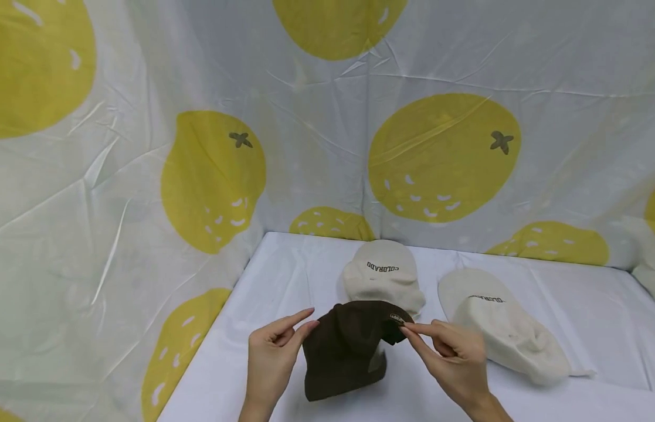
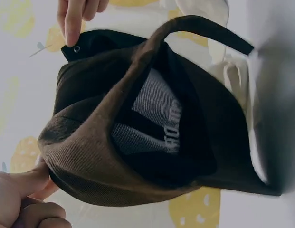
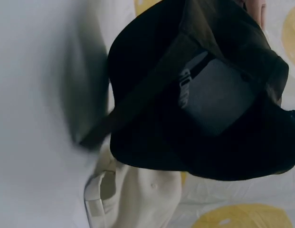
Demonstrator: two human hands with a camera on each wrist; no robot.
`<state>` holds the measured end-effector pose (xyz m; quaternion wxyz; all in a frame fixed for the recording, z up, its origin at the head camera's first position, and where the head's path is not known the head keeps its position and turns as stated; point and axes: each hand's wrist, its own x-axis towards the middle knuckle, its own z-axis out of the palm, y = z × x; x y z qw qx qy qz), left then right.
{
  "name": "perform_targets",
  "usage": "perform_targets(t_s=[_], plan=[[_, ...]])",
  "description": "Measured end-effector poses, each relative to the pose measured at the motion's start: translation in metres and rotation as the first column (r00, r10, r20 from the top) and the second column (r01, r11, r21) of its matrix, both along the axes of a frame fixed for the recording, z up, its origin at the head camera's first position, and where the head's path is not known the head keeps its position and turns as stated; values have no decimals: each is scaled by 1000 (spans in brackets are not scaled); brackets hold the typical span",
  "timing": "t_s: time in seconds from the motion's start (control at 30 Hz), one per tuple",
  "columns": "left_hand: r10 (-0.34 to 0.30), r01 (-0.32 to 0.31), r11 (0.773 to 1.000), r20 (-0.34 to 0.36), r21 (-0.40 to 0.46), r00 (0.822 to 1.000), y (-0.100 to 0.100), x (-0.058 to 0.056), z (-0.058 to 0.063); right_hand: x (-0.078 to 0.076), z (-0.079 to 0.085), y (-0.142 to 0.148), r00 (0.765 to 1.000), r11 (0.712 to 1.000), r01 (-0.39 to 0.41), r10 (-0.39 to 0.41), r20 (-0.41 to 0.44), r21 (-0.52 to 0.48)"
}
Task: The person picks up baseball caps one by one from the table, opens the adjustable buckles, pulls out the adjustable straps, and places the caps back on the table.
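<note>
A dark brown baseball cap (image 1: 340, 346) hangs between my hands, above the white surface. My left hand (image 1: 274, 357) pinches its crown at the left side with thumb and fingers. My right hand (image 1: 454, 357) pinches the end of a back strap, near a small light label. In the left wrist view the cap's opening faces the camera, showing a mesh lining and light lettering (image 2: 173, 126). The other strap (image 2: 209, 31) sticks out loose. The right wrist view shows the cap's dark underside; my right hand is not visible there.
A white cap (image 1: 382, 275) with dark COLORADO lettering lies behind the brown one. Another white cap (image 1: 509, 331) lies to the right. The surface is covered by a white cloth (image 1: 285, 275). A lemon-print curtain (image 1: 316, 146) hangs at the back and left.
</note>
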<state>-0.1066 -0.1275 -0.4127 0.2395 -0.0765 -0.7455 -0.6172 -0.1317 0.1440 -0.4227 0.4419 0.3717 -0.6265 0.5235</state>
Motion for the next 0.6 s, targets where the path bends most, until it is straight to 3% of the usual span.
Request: perform_targets(t_s=[0.07, 0.13, 0.33, 0.6], plan=[[-44, 42, 999, 79, 24, 996, 0, 2, -3, 2, -1, 0, 1000, 1000, 4, -4, 0, 3], [-100, 95, 994, 106, 51, 989, 0, 4, -6, 5, -1, 0, 1000, 1000, 7, -7, 3, 1], [-207, 207, 975, -6, 77, 978, 0, 5, -12, 10, -1, -1, 1000, 1000, -2, 2, 14, -11], [-207, 215, 972, -88, 94, 974, -1, 3, -16, 16, 1, 0, 995, 995, -92, 91, 36, 31]])
